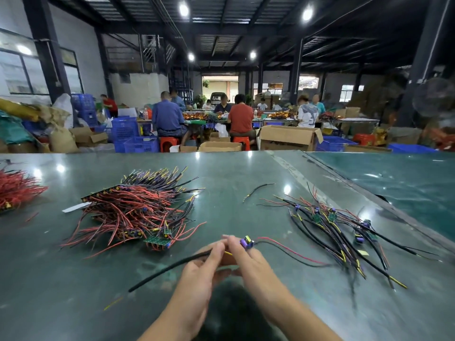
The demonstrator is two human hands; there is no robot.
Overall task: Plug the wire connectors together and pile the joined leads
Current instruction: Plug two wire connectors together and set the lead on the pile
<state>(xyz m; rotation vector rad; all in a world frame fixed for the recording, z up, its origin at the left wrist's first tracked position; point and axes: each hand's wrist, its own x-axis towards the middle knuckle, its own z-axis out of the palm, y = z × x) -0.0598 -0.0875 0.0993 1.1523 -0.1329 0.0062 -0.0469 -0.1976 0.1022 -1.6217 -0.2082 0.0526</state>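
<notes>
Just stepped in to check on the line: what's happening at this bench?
A person is joining leads by hand. The left hand pinches a black cable, and the right hand holds a small board with a purple part trailing red and black wires. They meet above the green table. Unjoined stock lies left, a pile of finished leads right.

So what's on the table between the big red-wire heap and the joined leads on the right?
In the head view, one loose black lead lies on the table between the heap and the joined leads; the rest is bare.
</notes>
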